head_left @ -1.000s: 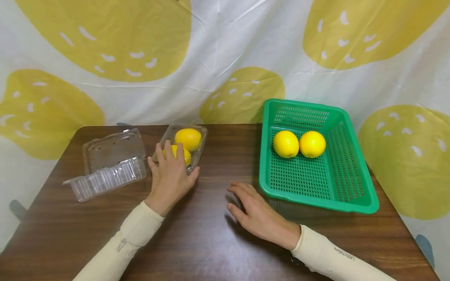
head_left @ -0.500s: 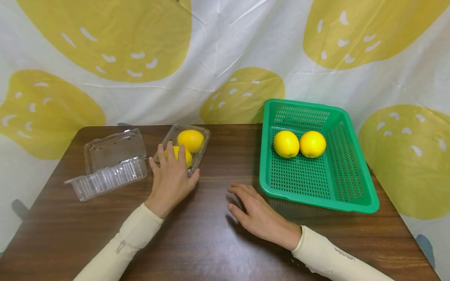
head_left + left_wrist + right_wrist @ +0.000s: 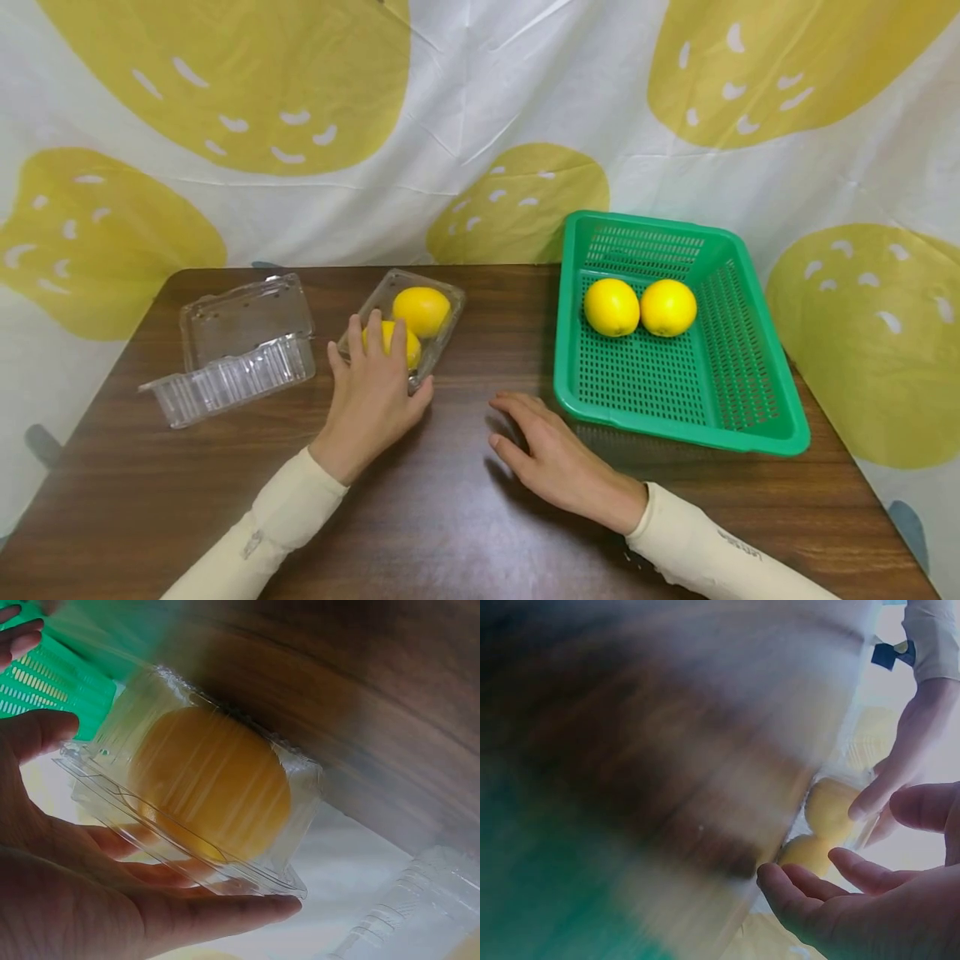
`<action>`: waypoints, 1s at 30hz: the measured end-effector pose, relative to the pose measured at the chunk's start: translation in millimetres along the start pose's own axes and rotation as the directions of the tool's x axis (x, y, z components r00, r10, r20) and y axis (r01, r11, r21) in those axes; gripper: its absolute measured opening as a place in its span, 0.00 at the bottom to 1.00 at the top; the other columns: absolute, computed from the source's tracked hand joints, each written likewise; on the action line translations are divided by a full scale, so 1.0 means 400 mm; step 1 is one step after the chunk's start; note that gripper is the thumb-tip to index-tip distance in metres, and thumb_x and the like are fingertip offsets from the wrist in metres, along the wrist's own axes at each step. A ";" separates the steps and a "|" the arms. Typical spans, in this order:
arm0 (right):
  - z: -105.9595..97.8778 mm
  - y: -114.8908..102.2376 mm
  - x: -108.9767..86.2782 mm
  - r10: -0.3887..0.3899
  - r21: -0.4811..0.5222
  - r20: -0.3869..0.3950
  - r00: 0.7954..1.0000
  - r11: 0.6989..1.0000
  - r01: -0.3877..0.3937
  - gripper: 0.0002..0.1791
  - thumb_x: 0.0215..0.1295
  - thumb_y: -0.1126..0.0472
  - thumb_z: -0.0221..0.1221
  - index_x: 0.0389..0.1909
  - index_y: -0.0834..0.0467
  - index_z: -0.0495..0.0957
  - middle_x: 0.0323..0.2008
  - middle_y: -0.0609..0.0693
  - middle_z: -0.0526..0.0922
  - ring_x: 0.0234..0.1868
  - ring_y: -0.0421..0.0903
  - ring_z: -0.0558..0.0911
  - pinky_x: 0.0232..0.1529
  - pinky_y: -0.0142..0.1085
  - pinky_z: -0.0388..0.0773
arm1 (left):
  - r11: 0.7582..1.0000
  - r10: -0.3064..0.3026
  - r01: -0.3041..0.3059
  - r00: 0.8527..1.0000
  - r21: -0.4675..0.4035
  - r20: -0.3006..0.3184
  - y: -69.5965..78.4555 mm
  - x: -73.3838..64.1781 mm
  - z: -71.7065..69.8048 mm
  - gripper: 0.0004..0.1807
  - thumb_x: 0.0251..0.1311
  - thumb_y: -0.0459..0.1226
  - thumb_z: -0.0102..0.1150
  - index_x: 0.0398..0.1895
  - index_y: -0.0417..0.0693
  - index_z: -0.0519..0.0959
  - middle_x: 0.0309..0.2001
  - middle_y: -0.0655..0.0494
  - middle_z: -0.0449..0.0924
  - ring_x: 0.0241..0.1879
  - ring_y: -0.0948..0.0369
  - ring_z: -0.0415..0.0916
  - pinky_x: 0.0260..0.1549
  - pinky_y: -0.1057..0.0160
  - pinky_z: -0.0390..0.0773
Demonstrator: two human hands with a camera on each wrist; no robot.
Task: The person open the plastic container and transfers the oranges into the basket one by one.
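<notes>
My left hand (image 3: pixel 375 392) spans a clear plastic clamshell box (image 3: pixel 442 354) with two oranges in it. In the left wrist view, the thumb grips one edge of the box (image 3: pixel 300 817), an outstretched finger lies along the opposite side and the other fingers lie over its top. One orange (image 3: pixel 422 312) shows plainly in the head view; the nearer orange (image 3: pixel 411 343) is partly covered by the fingers. My right hand (image 3: pixel 562 458), its fingers loosely bent around nothing, stays over the table by the near left corner of the green basket (image 3: pixel 637 421).
Inside the basket, two oranges (image 3: pixel 640 307) sit side by side. A second clear clamshell (image 3: pixel 240 375) with its lid raised lies on the brown table (image 3: pixel 420 533) at the left. Behind hangs a white cloth (image 3: pixel 480 83) with yellow prints.
The box with the two oranges has slid to the right and a little nearer, my left hand moving along with it. My right hand, the basket and the other clamshell have barely moved.
</notes>
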State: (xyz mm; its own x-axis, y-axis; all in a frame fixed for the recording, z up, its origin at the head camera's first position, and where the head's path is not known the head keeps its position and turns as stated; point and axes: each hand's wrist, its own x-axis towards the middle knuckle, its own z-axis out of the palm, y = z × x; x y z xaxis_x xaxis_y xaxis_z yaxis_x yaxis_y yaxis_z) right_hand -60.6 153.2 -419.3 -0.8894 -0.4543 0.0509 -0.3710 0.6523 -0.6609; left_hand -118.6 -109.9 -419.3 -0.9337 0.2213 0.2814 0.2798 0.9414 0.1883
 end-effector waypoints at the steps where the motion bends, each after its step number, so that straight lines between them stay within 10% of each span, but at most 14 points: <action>1: 0.000 0.000 0.000 -0.001 0.000 -0.001 1.000 1.000 0.001 0.28 0.82 0.57 0.62 0.75 0.65 0.74 0.74 0.61 0.77 0.76 0.56 0.75 0.77 0.56 0.72 | 1.000 0.007 -0.007 1.000 0.001 0.000 0.001 -0.002 -0.001 0.47 0.67 0.54 0.71 0.79 0.32 0.68 0.80 0.22 0.59 0.78 0.22 0.55 0.66 0.13 0.61; 30: -0.004 0.005 -0.008 0.127 0.111 -0.060 0.990 0.986 -0.120 0.40 0.80 0.60 0.64 0.84 0.68 0.57 0.75 0.70 0.72 0.67 0.63 0.83 0.69 0.54 0.81 | 0.943 0.329 -0.327 0.943 -0.056 0.040 0.018 -0.076 -0.026 0.48 0.64 0.55 0.74 0.79 0.37 0.69 0.80 0.26 0.61 0.80 0.26 0.56 0.67 0.15 0.63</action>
State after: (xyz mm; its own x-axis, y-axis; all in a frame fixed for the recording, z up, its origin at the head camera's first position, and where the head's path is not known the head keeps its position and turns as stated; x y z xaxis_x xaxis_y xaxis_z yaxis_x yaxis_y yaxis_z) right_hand -58.8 156.9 -419.6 -0.9437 -0.3305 0.0108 -0.2294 0.6307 -0.7413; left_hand -85.9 -112.3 -416.5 -0.7977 0.5289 0.2897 0.5817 0.8015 0.1383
